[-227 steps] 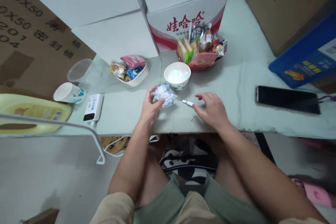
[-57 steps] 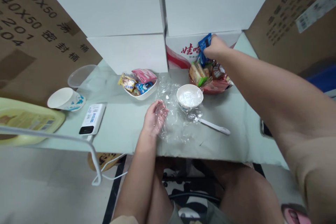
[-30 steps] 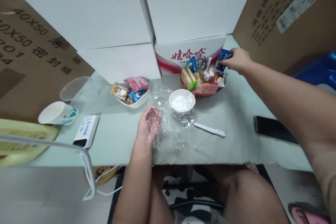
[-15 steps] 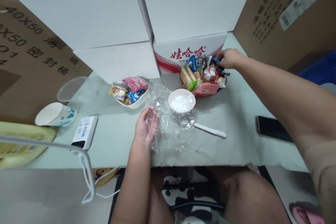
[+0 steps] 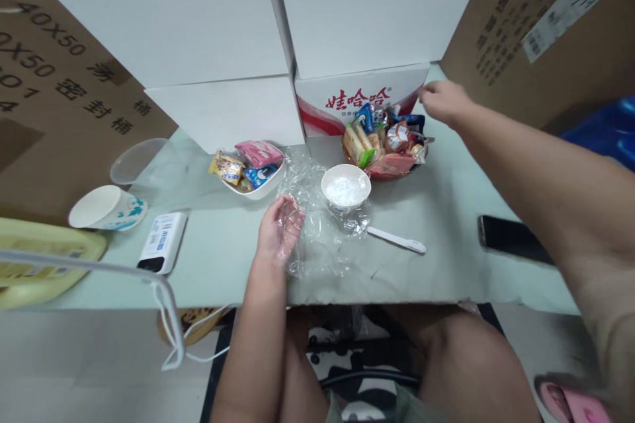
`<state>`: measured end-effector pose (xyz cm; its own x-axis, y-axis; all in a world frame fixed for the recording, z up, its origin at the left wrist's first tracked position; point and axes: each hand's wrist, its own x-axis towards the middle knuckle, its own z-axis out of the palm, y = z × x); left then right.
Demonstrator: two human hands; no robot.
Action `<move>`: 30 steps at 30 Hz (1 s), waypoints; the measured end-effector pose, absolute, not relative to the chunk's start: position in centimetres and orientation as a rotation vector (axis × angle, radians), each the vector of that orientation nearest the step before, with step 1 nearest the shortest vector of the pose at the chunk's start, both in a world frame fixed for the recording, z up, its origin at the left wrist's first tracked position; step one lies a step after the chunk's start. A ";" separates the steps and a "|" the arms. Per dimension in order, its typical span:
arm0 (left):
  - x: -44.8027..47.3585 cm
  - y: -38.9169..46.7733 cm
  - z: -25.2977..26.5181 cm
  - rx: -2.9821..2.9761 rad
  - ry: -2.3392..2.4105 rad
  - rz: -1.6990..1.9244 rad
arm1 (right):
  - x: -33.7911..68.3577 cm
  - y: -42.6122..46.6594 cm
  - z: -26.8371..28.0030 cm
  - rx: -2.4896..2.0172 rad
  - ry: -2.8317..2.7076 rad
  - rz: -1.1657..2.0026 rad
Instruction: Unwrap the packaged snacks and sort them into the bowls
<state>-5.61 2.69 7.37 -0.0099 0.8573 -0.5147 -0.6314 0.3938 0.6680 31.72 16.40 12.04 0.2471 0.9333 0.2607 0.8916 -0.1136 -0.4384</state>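
My left hand [image 5: 280, 228] rests on the table with curled fingers on crinkled clear plastic wrap [image 5: 317, 244]. The wrap spreads right, up to and around a white bowl [image 5: 346, 188] holding something white. Behind and to the right of the bowl stands a reddish basket [image 5: 391, 173] of packaged snacks [image 5: 397, 137]. My right hand [image 5: 444, 102] is just beyond the basket's back right side, apart from the snacks. Its fingers are bent together, and whatever they may hold is hidden. A white plastic knife-like utensil [image 5: 397, 240] lies in front of the bowl.
A white dish [image 5: 262, 192] of wrapped snacks stands left of the plastic. Farther left are a paper cup [image 5: 102, 208], a clear lid [image 5: 136, 162] and a white power bank [image 5: 163, 243]. A phone [image 5: 513, 239] lies under my right forearm. White boxes [image 5: 357, 96] line the back.
My right hand has lifted out of the snack basket, moving up and slightly right, away from the packets. The left hand stays at the plastic wrap. The view has shifted a little.
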 end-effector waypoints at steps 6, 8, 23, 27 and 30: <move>-6.5 2.1 7.5 0.316 1.053 1.153 | 25.9 2.2 10.7 -1.543 -1.383 0.108; -7.1 1.7 7.6 0.343 1.060 1.141 | 22.1 -3.2 8.1 -1.388 -1.468 0.238; -15.7 -2.0 4.0 0.567 1.498 1.084 | 11.5 -11.1 -0.6 -1.199 -2.522 0.368; -16.4 -3.1 4.5 0.792 1.630 1.281 | 11.7 -11.8 -0.9 -1.212 -2.416 0.331; -15.4 -4.9 5.6 1.306 1.570 1.288 | 11.7 -11.6 -0.5 -1.286 -2.258 0.288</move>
